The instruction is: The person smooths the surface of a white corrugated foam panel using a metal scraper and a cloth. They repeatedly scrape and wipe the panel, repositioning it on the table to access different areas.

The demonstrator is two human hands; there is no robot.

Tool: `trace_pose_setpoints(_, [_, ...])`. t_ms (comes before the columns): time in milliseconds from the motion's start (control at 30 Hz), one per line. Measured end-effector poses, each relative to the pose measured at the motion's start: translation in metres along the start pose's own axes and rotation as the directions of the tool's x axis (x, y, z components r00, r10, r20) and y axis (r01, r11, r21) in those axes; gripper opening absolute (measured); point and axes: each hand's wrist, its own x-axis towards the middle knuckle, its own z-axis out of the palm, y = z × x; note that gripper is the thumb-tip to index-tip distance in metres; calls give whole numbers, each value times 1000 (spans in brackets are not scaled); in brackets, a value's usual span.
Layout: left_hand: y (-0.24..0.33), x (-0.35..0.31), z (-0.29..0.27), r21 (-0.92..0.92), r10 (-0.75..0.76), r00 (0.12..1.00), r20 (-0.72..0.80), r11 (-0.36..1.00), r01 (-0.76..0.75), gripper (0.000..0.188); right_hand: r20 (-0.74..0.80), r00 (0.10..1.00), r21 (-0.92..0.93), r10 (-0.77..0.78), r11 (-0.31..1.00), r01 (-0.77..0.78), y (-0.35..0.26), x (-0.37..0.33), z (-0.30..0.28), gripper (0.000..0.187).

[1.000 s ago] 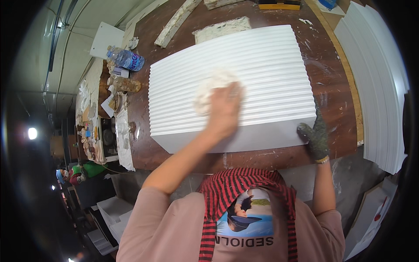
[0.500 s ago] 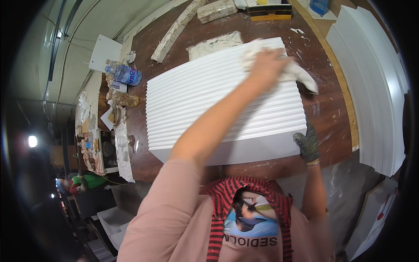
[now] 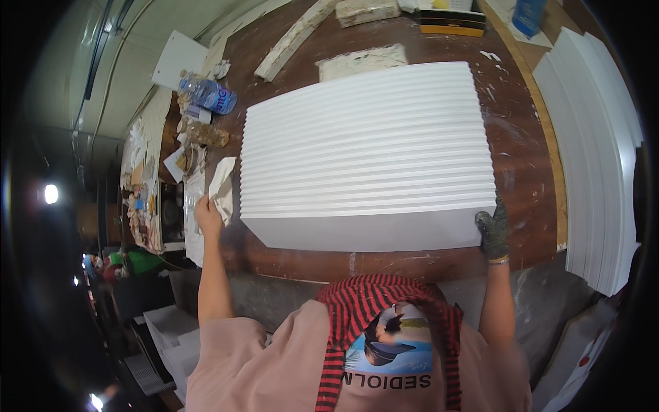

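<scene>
A white ribbed piece (image 3: 367, 144) is lying near the table's (image 3: 525, 130) front edge. The gloved right hand (image 3: 494, 233) is touching the piece's near right corner; whether gripping, I cannot tell. By the table's left edge, the left hand (image 3: 208, 214) is pinching a white cloth (image 3: 222, 184).

There on your shirt (image 3: 274, 360), you've got a bold row of dark capital letters (image 3: 386, 380) across the chest, right beside the printed picture (image 3: 395, 341), and your red-and-black striped scarf (image 3: 328, 367) cuts off its left end! Small, pale script sits in the picture's blue part, too fine for you to make out. Over on your left, the clear bottle (image 3: 206, 94) carries large dark lettering on a blue label (image 3: 222, 99), only part of it facing you, with the rest turned out of sight.
</scene>
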Motion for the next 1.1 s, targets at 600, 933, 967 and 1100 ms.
trace_pose_setpoints(600, [74,5,16,-632,-28,654,756,231,740,69,293,955,76,40,995,-65,-103,182,30,66])
trace_pose_setpoints(933, [111,58,64,-649,103,660,744,347,677,80,121,977,-394,178,912,-118,-62,288,-15,48])
trace_pose_setpoints(967, [112,63,67,-652,118,652,749,308,693,82,147,975,-383,167,918,-99,-62,288,-21,47])
trace_pose_setpoints(1100, [115,69,70,-700,245,656,714,225,678,91,191,959,-450,211,887,-106,-60,283,-44,49])
